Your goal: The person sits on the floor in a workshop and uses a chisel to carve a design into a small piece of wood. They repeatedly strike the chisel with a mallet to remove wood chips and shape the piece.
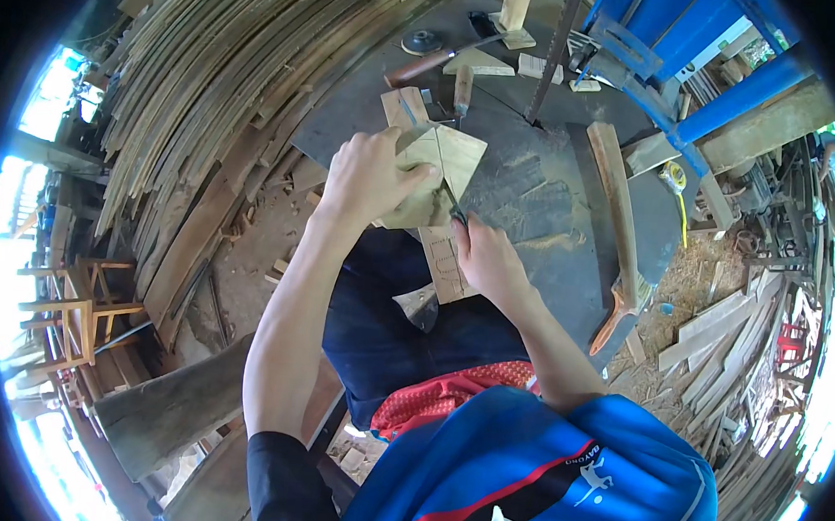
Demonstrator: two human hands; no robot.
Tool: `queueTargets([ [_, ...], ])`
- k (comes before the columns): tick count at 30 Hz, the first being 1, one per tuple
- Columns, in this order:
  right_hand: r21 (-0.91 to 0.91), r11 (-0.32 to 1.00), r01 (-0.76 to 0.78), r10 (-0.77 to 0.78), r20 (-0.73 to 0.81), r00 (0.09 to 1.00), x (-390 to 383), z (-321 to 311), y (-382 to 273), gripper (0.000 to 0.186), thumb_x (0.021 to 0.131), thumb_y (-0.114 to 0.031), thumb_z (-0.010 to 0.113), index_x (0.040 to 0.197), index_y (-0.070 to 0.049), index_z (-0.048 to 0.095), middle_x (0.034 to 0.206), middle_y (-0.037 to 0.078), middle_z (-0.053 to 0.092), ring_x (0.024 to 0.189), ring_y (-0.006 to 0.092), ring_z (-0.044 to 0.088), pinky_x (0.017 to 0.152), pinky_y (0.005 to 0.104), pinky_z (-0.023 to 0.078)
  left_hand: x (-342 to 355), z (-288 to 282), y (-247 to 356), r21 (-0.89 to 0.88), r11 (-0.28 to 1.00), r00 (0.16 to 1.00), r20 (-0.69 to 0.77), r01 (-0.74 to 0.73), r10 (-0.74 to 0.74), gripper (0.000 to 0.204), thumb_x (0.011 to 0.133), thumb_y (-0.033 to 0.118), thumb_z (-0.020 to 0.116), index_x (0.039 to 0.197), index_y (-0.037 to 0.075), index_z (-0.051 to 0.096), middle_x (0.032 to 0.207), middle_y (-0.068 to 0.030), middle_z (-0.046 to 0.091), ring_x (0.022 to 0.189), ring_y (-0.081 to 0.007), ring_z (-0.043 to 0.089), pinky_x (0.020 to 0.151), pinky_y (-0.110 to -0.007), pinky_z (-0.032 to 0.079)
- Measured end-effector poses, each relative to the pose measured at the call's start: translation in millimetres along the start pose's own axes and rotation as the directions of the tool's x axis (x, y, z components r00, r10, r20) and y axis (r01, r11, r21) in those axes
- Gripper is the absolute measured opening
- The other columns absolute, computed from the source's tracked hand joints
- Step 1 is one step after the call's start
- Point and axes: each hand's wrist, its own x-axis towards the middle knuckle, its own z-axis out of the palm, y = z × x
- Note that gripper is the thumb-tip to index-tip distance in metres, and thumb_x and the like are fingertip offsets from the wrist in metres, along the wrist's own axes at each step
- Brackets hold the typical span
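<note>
My left hand (365,174) is closed on the left side of a pale wooden block (459,157), which has dark lines across its face. A flat grey strip (414,136) lies by its fingertips on the block. In the fingers of my right hand (492,259) is a slim dark pencil-like tool (454,204); its exact kind is unclear. The tool slants up along the block's right part. Below the block sticks out a wooden board (443,262) with outlines drawn on it. Just past the block lies a wooden-handled tool (463,90).
On the dark table (541,201) a saw blade (557,57) rises beside a blue machine frame (690,95). A long wooden bar (614,199) and an orange-handled brush (611,317) lie at right. Planks (202,74) are stacked at left. A tape measure (672,177) sits far right.
</note>
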Motion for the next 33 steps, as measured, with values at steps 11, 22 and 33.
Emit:
queueTargets([
  [11,0.015,1.0,-0.014,0.013,0.085,0.996,-27,-11,4,0.03,0.103,-0.029,0.05,0.099,0.001,0.054,0.068,0.03,0.063,0.068,0.0509,0.065,0.062,0.0596,0.052,-87,50,41,0.028,0.999,0.944,-0.327,0.044,-0.032,0.032,0.076,0.022,0.078,0.103,0.012,0.064,0.086,-0.0058,0.073,0.077,-0.024,0.073,0.063,-0.039,0.057],
  [22,-0.013,1.0,-0.008,0.01,0.15,0.989,-60,-17,19,0.023,0.102,-0.023,0.051,0.104,0.001,0.053,0.07,0.033,0.063,0.069,0.0531,0.063,0.062,0.0625,0.05,-124,94,40,-0.146,0.989,0.924,-0.379,-0.013,-0.044,0.054,0.07,0.02,0.078,0.122,0.011,0.068,0.124,-0.0083,0.07,0.118,-0.0228,0.066,0.09,-0.037,0.058],
  [33,0.06,0.996,0.071,-0.08,0.174,0.981,-50,-12,35,0.02,0.099,-0.016,0.053,0.109,0.002,0.056,0.073,0.032,0.064,0.07,0.0528,0.062,0.063,0.0626,0.049,-123,92,39,-0.092,0.996,0.96,-0.28,0.006,-0.032,0.056,0.07,0.024,0.077,0.123,0.01,0.066,0.126,-0.0061,0.07,0.117,-0.0213,0.067,0.082,-0.038,0.06],
])
